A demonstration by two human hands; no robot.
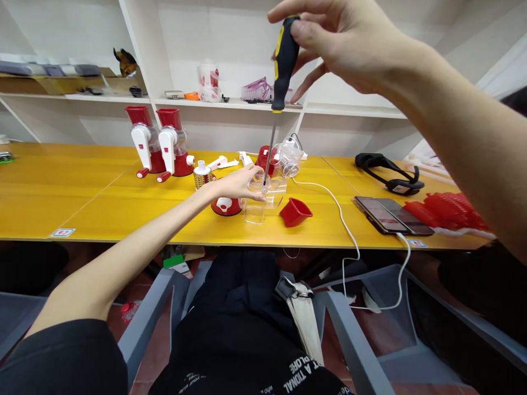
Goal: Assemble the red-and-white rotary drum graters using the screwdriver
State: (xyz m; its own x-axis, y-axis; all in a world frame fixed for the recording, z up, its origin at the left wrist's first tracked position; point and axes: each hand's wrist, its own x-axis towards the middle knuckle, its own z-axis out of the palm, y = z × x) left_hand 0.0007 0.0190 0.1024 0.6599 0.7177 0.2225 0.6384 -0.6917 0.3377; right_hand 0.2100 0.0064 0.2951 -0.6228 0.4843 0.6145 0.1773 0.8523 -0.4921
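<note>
My right hand [329,41] is raised high, its fingers closed around the black and yellow handle of a screwdriver [285,66]. The screwdriver's shaft points down and its tip meets a clear plastic housing [275,193] on the table. My left hand [242,184] grips that housing with thumb and fingers around the spot where the tip stands. Just right of it, a red hopper [295,212] lies tilted. Partly behind my left hand is a red base [226,206], and beside it stands a metal grater drum [202,174]. Whether the tip sits on a screw is too small to tell.
Two assembled red and white rotary graters [175,145] stand at the back left. Behind the housing are another red base and clear housing [289,159]. Phones [389,215], a white cable [335,200], a black headset [389,173] and red netting [447,211] lie on the right.
</note>
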